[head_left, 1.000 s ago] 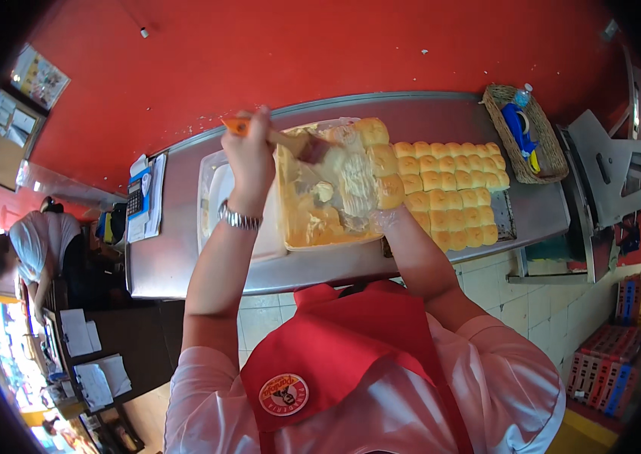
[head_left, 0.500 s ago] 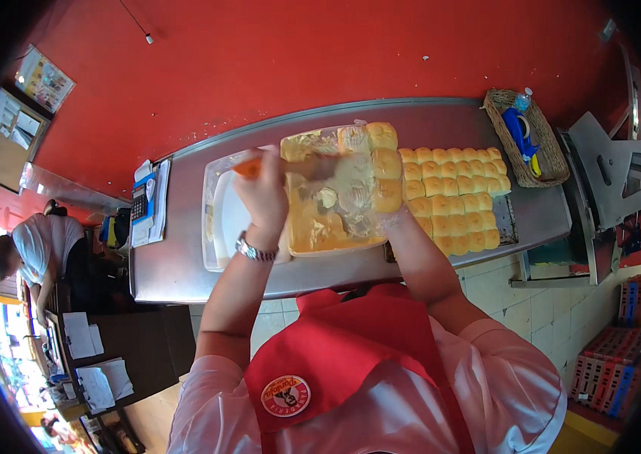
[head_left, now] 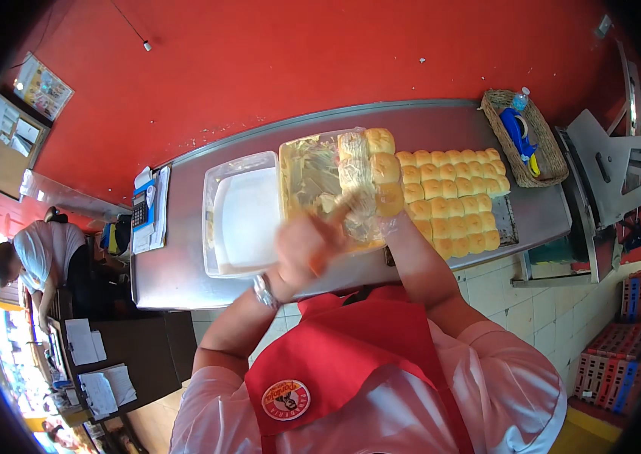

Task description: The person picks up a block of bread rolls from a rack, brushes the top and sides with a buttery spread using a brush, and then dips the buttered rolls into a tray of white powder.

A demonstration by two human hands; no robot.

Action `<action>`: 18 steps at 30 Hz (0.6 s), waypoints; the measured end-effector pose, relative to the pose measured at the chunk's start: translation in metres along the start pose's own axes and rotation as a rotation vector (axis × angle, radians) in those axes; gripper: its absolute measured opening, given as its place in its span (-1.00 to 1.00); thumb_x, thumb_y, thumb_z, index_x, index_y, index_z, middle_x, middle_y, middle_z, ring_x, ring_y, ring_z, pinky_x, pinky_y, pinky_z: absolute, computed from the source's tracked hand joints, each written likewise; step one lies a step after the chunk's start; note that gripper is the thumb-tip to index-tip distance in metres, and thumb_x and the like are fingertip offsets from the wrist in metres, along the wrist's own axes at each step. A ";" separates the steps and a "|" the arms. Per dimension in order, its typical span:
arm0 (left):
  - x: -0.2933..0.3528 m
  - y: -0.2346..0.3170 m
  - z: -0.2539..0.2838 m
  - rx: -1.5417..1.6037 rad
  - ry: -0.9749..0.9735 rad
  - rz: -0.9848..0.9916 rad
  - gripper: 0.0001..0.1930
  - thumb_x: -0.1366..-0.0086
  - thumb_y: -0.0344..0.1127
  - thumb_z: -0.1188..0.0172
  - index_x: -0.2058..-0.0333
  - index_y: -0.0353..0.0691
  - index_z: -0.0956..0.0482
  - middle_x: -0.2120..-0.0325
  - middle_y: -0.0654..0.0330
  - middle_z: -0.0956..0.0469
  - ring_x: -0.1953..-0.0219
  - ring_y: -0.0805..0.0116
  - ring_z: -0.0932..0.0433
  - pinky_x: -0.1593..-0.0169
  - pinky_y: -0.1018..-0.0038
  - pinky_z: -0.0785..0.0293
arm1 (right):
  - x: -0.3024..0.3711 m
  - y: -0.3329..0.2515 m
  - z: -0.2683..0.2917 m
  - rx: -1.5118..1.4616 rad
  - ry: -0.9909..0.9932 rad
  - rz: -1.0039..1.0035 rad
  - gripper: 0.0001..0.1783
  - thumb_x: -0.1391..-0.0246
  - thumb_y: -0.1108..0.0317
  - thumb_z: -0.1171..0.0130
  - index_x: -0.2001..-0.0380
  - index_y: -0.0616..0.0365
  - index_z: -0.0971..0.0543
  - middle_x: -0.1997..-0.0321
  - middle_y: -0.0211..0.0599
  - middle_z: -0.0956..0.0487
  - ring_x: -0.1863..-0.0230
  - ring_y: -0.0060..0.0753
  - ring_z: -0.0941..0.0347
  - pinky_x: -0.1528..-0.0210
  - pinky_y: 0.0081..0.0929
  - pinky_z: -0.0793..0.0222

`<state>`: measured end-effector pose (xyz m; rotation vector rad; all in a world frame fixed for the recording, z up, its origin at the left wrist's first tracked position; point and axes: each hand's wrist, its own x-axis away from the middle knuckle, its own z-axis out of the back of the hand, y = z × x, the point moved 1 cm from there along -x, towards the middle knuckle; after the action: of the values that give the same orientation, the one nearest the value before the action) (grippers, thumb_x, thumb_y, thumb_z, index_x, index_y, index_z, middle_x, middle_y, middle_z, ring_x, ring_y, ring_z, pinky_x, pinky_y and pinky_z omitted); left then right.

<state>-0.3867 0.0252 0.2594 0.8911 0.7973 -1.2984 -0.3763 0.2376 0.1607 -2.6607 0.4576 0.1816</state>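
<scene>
My left hand (head_left: 305,244) is closed round an orange-handled spreading tool, blurred by motion, its far end against the lower part of a joined block of bread rolls (head_left: 385,168). The block's left side carries a pale, creamy spread; its right side shows golden tops. My right hand (head_left: 390,224) supports the block at its lower right, apparently inside clear plastic, with the fingers mostly hidden. Beneath the block stands a clear plastic tub (head_left: 284,163) smeared with pale yellow spread.
Left of the tub is a clear container with a white inside (head_left: 246,216). Rows of golden rolls (head_left: 453,181) lie on a dark tray at right. A wicker basket (head_left: 496,125) sits beyond; a calculator (head_left: 140,208) and papers lie far left. Another person (head_left: 48,246) bends over a desk.
My left hand has moved down and to the right, nearer me, with the spreading tool. The creamy side of the rolls shows more plainly. My right hand stays about where it was.
</scene>
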 end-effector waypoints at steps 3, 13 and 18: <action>0.000 0.033 0.008 0.205 -0.295 -0.189 -0.66 -0.10 -0.10 -0.33 0.62 -0.20 -0.45 0.65 0.22 -0.40 0.67 0.32 -0.41 0.65 0.45 -0.22 | -0.013 -0.002 -0.021 -0.088 -0.429 -0.246 -0.57 -0.25 0.13 0.03 -0.04 0.19 -0.45 0.15 -0.13 -0.57 0.21 -0.31 -0.55 0.22 -0.31 -0.53; 0.007 -0.128 -0.069 0.147 -0.506 0.691 -0.71 -0.13 -0.19 -0.39 0.49 -0.29 -0.53 0.64 0.07 -0.55 0.60 0.28 -0.55 0.47 0.38 -0.47 | -0.007 -0.020 0.041 0.283 -0.241 0.208 -0.55 -0.13 0.04 -0.10 0.02 0.10 -0.46 0.08 -0.27 -0.54 0.07 -0.27 -0.49 0.05 -0.35 -0.47; 0.106 -0.133 -0.079 0.324 -0.833 0.340 -0.73 -0.09 -0.23 -0.39 0.53 -0.25 -0.48 0.50 0.07 -0.50 0.53 0.03 -0.46 0.38 0.31 -0.46 | 0.019 -0.006 -0.001 -0.214 0.407 -0.023 -0.46 -0.15 -0.17 0.07 0.18 0.11 -0.47 0.21 -0.20 -0.48 0.06 -0.11 -0.44 0.14 0.12 -0.47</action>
<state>-0.5075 0.0409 0.1165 0.6032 -0.2130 -1.3425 -0.3566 0.2370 0.1608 -2.9169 0.5584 -0.3446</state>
